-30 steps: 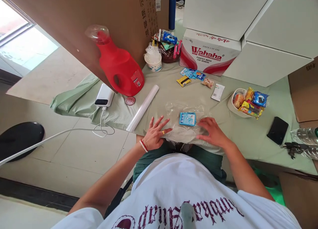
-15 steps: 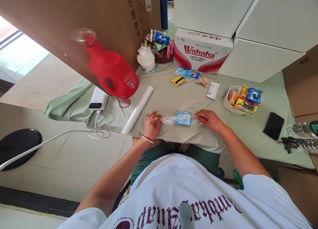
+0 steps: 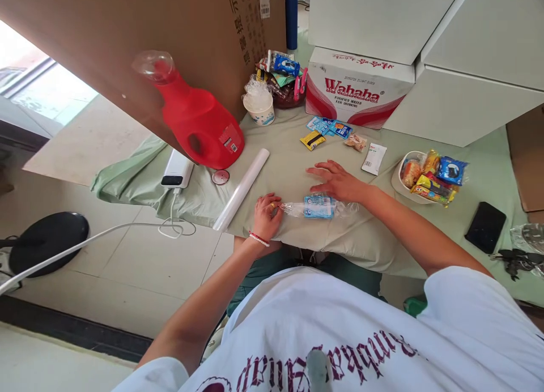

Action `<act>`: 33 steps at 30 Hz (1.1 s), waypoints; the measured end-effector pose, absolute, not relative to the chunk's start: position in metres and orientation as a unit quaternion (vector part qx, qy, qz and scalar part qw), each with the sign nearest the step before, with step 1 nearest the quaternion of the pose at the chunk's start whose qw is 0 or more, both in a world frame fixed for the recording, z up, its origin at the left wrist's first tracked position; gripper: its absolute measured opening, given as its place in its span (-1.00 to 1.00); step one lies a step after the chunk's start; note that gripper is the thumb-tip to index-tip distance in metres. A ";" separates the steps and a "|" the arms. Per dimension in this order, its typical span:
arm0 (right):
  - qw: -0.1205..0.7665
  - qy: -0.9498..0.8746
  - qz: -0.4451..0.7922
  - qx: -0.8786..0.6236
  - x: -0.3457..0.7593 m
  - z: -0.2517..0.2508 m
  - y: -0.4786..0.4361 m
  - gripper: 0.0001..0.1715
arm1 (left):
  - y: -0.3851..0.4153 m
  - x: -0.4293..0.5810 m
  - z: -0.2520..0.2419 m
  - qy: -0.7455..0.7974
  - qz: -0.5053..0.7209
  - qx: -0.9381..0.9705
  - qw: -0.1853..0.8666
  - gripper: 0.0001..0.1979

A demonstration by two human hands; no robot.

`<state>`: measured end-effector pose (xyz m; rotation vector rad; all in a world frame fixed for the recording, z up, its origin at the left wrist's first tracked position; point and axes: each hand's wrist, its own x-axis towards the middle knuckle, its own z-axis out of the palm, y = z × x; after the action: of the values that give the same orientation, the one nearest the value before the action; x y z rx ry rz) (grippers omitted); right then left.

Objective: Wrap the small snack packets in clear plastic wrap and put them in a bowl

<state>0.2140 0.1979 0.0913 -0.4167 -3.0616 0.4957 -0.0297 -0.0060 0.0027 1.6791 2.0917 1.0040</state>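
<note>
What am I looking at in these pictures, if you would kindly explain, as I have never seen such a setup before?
There is no machine here: these are a person's two bare hands, and every picture comes from one camera worn on the head, looking forward and down.

On the green cloth lies a blue packet wrapped in clear film. The left hand appears to have its grip on the film's left end. The right hand is spread open just beyond the packet and holds nothing that I can see.

Around them are a pale roll, a red jug, small loose packets such as a yellow one, a bowl of snacks and a Wahaha carton.
</note>
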 end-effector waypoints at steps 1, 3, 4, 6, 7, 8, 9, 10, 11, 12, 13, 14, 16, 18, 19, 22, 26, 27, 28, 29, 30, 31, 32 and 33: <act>-0.003 -0.979 0.174 -0.111 0.205 0.090 0.201 -0.63 | -0.006 -0.030 0.003 0.721 0.349 0.582 0.138 -0.74; -0.011 -0.970 0.224 -0.091 0.190 0.087 0.212 -0.79 | -0.007 -0.031 0.003 0.720 0.352 0.583 0.137 -0.74; -0.013 -0.962 0.258 -0.088 0.184 0.086 0.219 -0.84 | -0.008 -0.031 0.003 0.720 0.353 0.581 0.137 -0.74; -0.028 -0.937 0.337 -0.086 0.172 0.084 0.234 -0.84 | -0.009 -0.031 0.003 0.721 0.358 0.577 0.139 -0.74; -0.042 -0.921 0.377 -0.089 0.167 0.082 0.241 -0.83 | -0.009 -0.031 0.003 0.721 0.363 0.573 0.141 -0.74; -0.061 -0.902 0.415 -0.098 0.162 0.080 0.247 -0.80 | -0.008 -0.031 0.004 0.721 0.367 0.570 0.144 -0.74; -0.079 -0.883 0.448 -0.115 0.158 0.077 0.251 -0.77 | -0.008 -0.032 0.004 0.722 0.372 0.564 0.146 -0.74; -0.090 -0.864 0.473 -0.143 0.154 0.075 0.255 -0.76 | -0.007 -0.032 0.005 0.726 0.376 0.557 0.146 -0.75; -0.094 -0.846 0.492 -0.181 0.151 0.071 0.257 -0.75 | -0.006 -0.033 0.007 0.732 0.380 0.548 0.141 -0.76; -0.094 -0.829 0.504 -0.223 0.149 0.068 0.259 -0.76 | -0.006 -0.034 0.009 0.738 0.380 0.542 0.133 -0.77; -0.093 -0.811 0.513 -0.264 0.147 0.064 0.259 -0.77 | -0.007 -0.035 0.011 0.743 0.376 0.541 0.120 -0.78; -0.094 -0.793 0.522 -0.300 0.146 0.060 0.259 -0.76 | -0.008 -0.035 0.015 0.747 0.368 0.543 0.104 -0.77; -0.102 -0.761 0.534 -0.354 0.143 0.052 0.257 -0.67 | -0.013 -0.033 0.022 0.751 0.344 0.559 0.071 -0.71; -0.098 -0.750 0.529 -0.386 0.141 0.045 0.255 -0.58 | -0.020 -0.027 0.028 0.738 0.312 0.596 0.062 -0.67; -0.092 -0.752 0.516 -0.400 0.140 0.042 0.254 -0.55 | -0.023 -0.022 0.031 0.718 0.290 0.628 0.074 -0.66; -0.082 -0.769 0.464 -0.433 0.136 0.037 0.251 -0.51 | -0.025 -0.003 0.036 0.619 0.210 0.742 0.148 -0.64; -0.067 -0.782 0.429 -0.448 0.136 0.043 0.249 -0.46 | -0.002 0.017 0.041 0.590 0.163 0.773 0.166 -0.49; -0.060 -0.781 0.431 -0.448 0.139 0.047 0.249 -0.42 | 0.006 0.019 0.041 0.602 0.159 0.766 0.158 -0.47; -0.057 -0.781 0.436 -0.443 0.142 0.051 0.248 -0.39 | 0.013 0.020 0.041 0.613 0.154 0.760 0.149 -0.46; -0.060 -0.784 0.439 -0.435 0.147 0.056 0.248 -0.36 | 0.019 0.021 0.041 0.620 0.147 0.758 0.142 -0.46; -0.069 -0.793 0.437 -0.420 0.151 0.061 0.247 -0.36 | 0.024 0.021 0.040 0.623 0.139 0.758 0.137 -0.46; -0.080 -0.807 0.427 -0.401 0.156 0.067 0.245 -0.39 | 0.028 0.022 0.039 0.623 0.132 0.759 0.133 -0.46; -0.084 -0.824 0.411 -0.381 0.160 0.072 0.241 -0.44 | 0.030 0.022 0.037 0.623 0.126 0.761 0.131 -0.46; -0.077 -0.842 0.391 -0.363 0.164 0.078 0.236 -0.51 | 0.031 0.023 0.036 0.623 0.121 0.762 0.131 -0.46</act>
<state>0.1644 0.2357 0.0776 -1.2004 -2.7837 1.2909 0.0233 0.0313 0.0359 2.2131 1.8082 0.3519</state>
